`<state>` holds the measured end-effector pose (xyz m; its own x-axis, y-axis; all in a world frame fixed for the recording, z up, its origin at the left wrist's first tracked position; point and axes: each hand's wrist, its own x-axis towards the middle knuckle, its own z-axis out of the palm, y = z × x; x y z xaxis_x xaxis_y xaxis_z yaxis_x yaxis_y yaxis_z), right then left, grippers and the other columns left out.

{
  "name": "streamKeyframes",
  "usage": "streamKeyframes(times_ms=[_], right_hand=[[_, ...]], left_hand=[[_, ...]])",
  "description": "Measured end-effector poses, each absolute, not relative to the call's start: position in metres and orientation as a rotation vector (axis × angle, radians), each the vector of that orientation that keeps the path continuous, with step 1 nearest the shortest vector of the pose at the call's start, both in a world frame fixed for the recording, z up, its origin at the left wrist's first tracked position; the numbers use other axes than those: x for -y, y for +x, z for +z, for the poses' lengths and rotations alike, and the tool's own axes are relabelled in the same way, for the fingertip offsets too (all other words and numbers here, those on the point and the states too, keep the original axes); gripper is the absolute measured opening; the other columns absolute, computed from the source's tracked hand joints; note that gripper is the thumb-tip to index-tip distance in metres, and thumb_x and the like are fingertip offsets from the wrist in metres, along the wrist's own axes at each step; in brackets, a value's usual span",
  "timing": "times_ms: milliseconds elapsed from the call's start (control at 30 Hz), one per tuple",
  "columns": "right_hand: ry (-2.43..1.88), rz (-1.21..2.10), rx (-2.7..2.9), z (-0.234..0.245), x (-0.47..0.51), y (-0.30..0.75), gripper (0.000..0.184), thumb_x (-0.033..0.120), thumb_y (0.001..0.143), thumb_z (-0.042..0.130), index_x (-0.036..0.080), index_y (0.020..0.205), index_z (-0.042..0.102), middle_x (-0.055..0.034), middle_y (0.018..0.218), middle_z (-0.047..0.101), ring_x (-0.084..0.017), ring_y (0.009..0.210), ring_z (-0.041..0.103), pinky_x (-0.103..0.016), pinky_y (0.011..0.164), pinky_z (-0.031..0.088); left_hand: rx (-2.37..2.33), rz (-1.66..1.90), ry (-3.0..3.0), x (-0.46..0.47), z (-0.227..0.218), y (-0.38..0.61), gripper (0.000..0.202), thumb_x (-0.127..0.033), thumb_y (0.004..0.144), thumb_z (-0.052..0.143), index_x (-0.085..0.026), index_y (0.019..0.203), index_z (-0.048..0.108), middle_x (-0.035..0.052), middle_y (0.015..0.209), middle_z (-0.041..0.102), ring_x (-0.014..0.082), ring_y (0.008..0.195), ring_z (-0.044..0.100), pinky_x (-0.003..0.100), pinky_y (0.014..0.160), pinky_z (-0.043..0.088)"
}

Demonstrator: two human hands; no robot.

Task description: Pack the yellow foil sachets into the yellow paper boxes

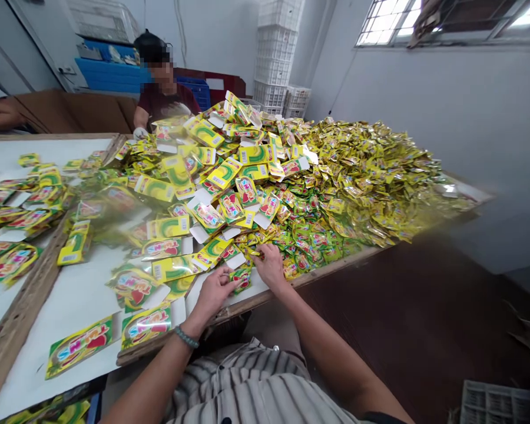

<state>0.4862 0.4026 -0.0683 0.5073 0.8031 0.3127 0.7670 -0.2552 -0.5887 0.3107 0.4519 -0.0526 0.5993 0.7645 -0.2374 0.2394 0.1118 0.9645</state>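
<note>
Near the table's front edge, my left hand (215, 292) is closed, thumb and fingers pinching a small green and yellow packet (241, 279). My right hand (270, 266) is just to the right, its fingers pinched on a small yellow packet (255, 253) at the edge of the loose heap. Beyond both hands lie flat yellow and green cartons, such as one with a white open flap (207, 216). A heap of small shiny packets (318, 235) spreads to the right of the cartons. Two cartons, one of them a printed carton (145, 325), lie left of my left wrist.
Wooden strips (24, 312) edge and divide the white tabletop (86, 288). More cartons (11, 262) lie beyond the left strip. Across the table sits a co-worker (165, 97) with a gloved hand. White crates (276, 59) are stacked by the wall; a grey crate (499, 403) stands low at right.
</note>
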Motion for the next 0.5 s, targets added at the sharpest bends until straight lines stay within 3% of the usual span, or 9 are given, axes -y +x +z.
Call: streamKeyframes(times_ms=[100,200,367,500], right_hand=[[-1.888,0.226,1.108,-0.063,-0.397,0.483,0.006,0.026,0.084,0.055,0.020,0.084,0.055,-0.0022,0.079,0.058,-0.017,0.075,0.053,-0.028,0.071,0.041],[-1.655,0.569,0.928,-0.051,-0.387,0.478,0.021,0.039,0.081,0.058,0.020,0.091,0.053,0.0009,0.072,0.055,-0.014,0.063,0.051,-0.026,0.062,0.042],[-1.368,1.194,0.996,-0.037,-0.375,0.460,0.034,0.045,0.071,0.069,0.020,0.090,0.058,0.0000,0.078,0.059,-0.014,0.070,0.055,-0.026,0.065,0.043],[-1.460,1.215,1.110,-0.041,-0.375,0.452,0.030,0.040,0.075,0.067,0.018,0.093,0.063,0.0018,0.074,0.055,-0.011,0.064,0.047,-0.022,0.060,0.037]], left_hand=[[-0.974,0.546,1.292,-0.454,-0.049,0.298,0.046,-0.045,0.060,0.077,-0.017,0.090,0.057,-0.0093,0.050,0.050,0.0119,0.048,0.050,0.023,0.053,0.044],[-0.993,0.611,1.194,-0.455,-0.046,0.290,0.050,-0.043,0.056,0.080,-0.016,0.091,0.058,-0.0065,0.054,0.056,0.0123,0.052,0.053,0.022,0.052,0.042],[-0.898,0.604,1.099,-0.453,-0.040,0.280,0.044,-0.034,0.057,0.080,-0.014,0.092,0.062,-0.0019,0.065,0.063,0.0112,0.058,0.054,0.021,0.053,0.041],[-0.850,0.599,1.058,-0.450,-0.033,0.278,0.034,-0.037,0.063,0.076,-0.013,0.085,0.067,0.0004,0.073,0.064,0.0095,0.059,0.052,0.021,0.055,0.041]])
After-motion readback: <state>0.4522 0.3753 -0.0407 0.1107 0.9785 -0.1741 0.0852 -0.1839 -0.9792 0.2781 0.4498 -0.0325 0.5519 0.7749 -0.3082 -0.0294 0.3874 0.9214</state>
